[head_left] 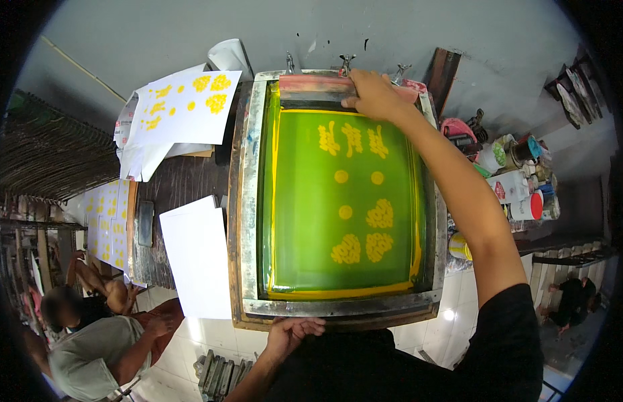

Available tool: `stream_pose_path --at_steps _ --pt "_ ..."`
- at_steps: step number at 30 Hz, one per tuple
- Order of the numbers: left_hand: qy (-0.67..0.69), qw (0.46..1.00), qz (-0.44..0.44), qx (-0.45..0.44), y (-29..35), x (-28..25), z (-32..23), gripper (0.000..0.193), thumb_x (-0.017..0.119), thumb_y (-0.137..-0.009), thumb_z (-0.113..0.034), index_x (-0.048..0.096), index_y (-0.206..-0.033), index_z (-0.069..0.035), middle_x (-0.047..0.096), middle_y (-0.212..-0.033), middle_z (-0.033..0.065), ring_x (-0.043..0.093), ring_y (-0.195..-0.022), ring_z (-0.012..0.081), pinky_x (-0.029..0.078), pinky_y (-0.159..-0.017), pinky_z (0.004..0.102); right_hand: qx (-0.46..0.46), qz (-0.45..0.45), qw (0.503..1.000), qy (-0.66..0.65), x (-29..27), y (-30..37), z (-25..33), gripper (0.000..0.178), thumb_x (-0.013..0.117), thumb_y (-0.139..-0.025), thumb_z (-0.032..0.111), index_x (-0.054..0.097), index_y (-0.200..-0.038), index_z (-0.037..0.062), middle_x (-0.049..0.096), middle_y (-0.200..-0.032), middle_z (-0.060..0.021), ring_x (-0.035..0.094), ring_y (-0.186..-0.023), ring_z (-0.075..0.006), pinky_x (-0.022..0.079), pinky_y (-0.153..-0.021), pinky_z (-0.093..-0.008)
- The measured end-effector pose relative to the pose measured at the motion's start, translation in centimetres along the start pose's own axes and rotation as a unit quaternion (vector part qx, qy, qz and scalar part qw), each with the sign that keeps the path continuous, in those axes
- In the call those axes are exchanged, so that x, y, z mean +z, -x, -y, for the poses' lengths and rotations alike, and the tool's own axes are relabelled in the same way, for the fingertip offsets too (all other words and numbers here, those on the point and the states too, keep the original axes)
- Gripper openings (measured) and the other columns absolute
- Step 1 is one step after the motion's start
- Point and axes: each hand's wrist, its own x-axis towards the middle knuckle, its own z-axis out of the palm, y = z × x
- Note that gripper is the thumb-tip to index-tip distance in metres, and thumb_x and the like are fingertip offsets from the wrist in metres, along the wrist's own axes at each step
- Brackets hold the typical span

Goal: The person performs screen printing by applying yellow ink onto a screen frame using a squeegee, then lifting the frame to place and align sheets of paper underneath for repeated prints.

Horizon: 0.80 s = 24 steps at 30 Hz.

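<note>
At the far end of a screen printing frame point(338, 307), my right hand point(382, 100) is closed around a squeegee point(311, 87) with a worn reddish handle. The squeegee spans most of the frame's width. Stretched in the frame is a green mesh point(304, 201) bearing yellow figures, dots and clustered shapes. Yellow ink point(338, 293) lines the mesh's edges. My left hand point(294, 333) is at the near edge of the wooden base point(385, 320), its fingers curled; whether they hold anything cannot be made out.
Left of the frame lie a white paper stack point(194, 254), a printed sheet point(184, 107) with yellow marks and a phone point(145, 223). Metal clamps point(346, 65) stand behind the frame. Paint tubs point(526, 206) crowd the right. A seated person point(103, 342) is at lower left.
</note>
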Motion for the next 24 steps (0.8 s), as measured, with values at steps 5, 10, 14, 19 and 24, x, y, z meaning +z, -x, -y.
stream_pose_path --at_steps 5,10,14,19,24 --pt "0.01 1.0 -0.027 -0.005 0.1 -0.3 0.6 0.037 0.042 -0.1 -0.011 0.065 -0.114 0.014 0.073 -0.111 0.0259 0.073 -0.096 0.0337 0.059 -0.089 0.0422 -0.005 -0.057 0.998 0.017 -0.5 -1.6 -0.9 0.044 0.068 -0.095 0.032 0.055 -0.124 0.0005 0.066 -0.124 -0.0209 0.059 -0.119 -0.0395 0.039 -0.102 -0.0525" --pt "0.006 0.999 -0.032 0.011 0.2 0.4 0.3 0.035 0.044 -0.099 -0.01 0.067 -0.11 0.014 0.073 -0.108 0.0264 0.074 -0.095 0.0336 0.059 -0.087 0.0416 -0.008 -0.072 0.997 0.026 0.1 0.0 0.0 0.042 0.068 -0.095 0.03 0.057 -0.122 0.0002 0.066 -0.121 -0.0212 0.059 -0.117 -0.0395 0.04 -0.101 -0.0533" --pt "-0.001 0.999 -0.025 0.022 0.1 0.6 0.1 0.035 0.046 -0.098 -0.01 0.067 -0.106 0.016 0.073 -0.108 0.028 0.073 -0.095 0.034 0.059 -0.087 0.0419 0.01 -0.058 0.998 0.003 0.1 4.3 2.5 0.037 0.068 -0.094 0.028 0.057 -0.116 0.0002 0.065 -0.118 -0.0225 0.059 -0.116 -0.0411 0.042 -0.098 -0.0528" --pt "0.01 0.999 -0.02 0.024 0.0 0.5 0.1 0.033 0.048 -0.098 -0.01 0.067 -0.104 0.017 0.072 -0.108 0.029 0.073 -0.095 0.035 0.06 -0.088 0.0437 -0.006 -0.069 0.998 -0.014 0.7 14.1 7.0 0.033 0.069 -0.092 0.026 0.058 -0.111 0.0015 0.064 -0.11 -0.0211 0.059 -0.108 -0.0401 0.042 -0.094 -0.0517" --pt "0.003 0.999 0.016 0.049 -0.4 -0.1 0.4 0.027 0.05 -0.097 -0.007 0.066 -0.105 0.014 0.073 -0.107 0.0275 0.074 -0.091 0.0318 0.061 -0.087 0.0418 -0.047 -0.072 0.996 -0.037 0.7 26.5 12.5 0.029 0.071 -0.088 0.022 0.058 -0.106 0.0031 0.061 -0.103 -0.0182 0.057 -0.1 -0.0377 0.041 -0.086 -0.0492"
